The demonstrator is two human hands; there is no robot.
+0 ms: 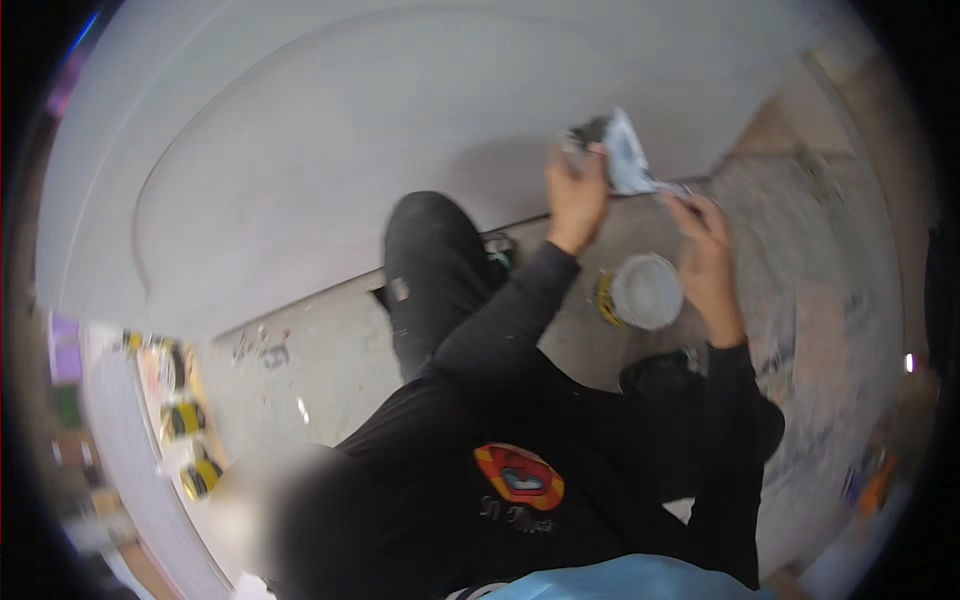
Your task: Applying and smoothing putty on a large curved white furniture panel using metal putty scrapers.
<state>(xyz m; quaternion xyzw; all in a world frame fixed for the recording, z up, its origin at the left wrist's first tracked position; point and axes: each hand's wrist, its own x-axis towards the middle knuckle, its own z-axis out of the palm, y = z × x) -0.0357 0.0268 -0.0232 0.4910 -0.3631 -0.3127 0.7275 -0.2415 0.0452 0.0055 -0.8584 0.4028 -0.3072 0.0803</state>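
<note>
My right hand [708, 255] grips the narrow end of a wide, pale-bladed putty knife [627, 155]. Its broad blade fans out toward my left hand [577, 200], whose fingers are bent around a dark grey, flat-looking piece [590, 133]. Blur hides what kind of piece that is; it meets or overlaps the blade's left edge. Both hands are raised before the lower part of a large pale grey panel [350, 130]. Below and between my forearms, a round bucket [648, 292] with a yellow label stands on the floor, whitish inside.
The panel's lower edge runs slantwise above the concrete floor [290, 370]. My bent knee [435, 235] is close to it. Several yellow-and-black cans [183, 420] line the left side. A flat pinkish-brown patch [820, 330] lies on the floor at right.
</note>
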